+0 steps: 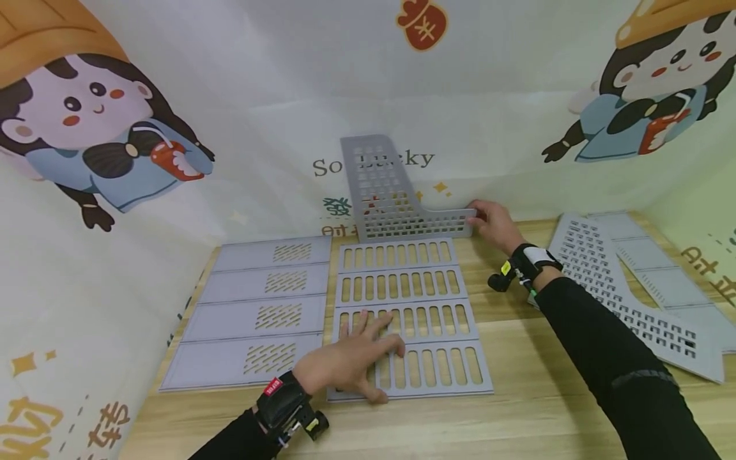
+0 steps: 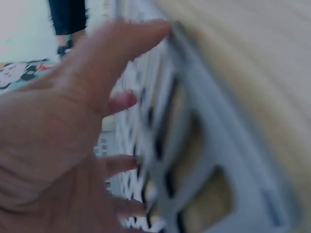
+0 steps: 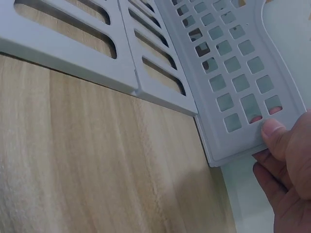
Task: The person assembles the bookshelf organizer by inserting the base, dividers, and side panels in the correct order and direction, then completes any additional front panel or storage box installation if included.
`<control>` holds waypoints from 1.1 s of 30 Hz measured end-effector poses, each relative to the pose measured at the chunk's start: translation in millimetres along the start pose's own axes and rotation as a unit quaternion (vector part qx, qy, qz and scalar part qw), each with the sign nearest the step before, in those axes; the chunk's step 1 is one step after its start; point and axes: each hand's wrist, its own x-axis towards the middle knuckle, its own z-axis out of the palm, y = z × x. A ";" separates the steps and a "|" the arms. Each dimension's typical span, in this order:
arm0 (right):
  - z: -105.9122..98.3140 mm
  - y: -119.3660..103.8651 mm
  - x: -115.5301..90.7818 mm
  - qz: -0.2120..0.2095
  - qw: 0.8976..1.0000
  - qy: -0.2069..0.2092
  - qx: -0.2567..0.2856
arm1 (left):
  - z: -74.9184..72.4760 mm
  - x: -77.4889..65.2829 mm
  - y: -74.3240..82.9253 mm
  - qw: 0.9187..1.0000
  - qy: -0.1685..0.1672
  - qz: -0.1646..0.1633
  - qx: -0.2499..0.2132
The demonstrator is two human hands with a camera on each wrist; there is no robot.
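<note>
A grey panel with rows of long rounded slots (image 1: 402,303) lies flat on the table. My left hand (image 1: 353,361) rests on its near left part with fingers spread. In the left wrist view the thumb touches the edge of this panel, and the fingertips press on its face. Behind it stands an upright grey side panel (image 1: 353,172), L-shaped and full of small square holes, its lower edge along the slotted panel's far edge. My right hand (image 1: 497,223) pinches the low right end of this side panel, thumb (image 3: 274,131) on the near face and fingers behind.
On the left lies a flat panel with slanted slits (image 1: 230,313). On the right, a second L-shaped perforated panel (image 1: 638,300) overlaps another flat panel (image 1: 661,255). A printed cloth (image 1: 276,115) hangs behind, close to the upright panel. Bare wooden table (image 1: 402,428) shows in front.
</note>
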 end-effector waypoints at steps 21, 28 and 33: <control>-3.6 3.5 -1.9 -0.007 1.000 0.002 0.004 | 10.7 28.6 0.3 0.983 0.104 -0.142 0.050; 2.6 1.2 -1.3 -0.022 1.000 0.005 0.012 | 14.1 24.5 1.1 0.981 0.113 -0.151 0.038; 16.7 -10.6 3.2 -0.031 0.999 -0.001 0.029 | 13.9 21.6 0.3 0.982 0.118 -0.147 0.031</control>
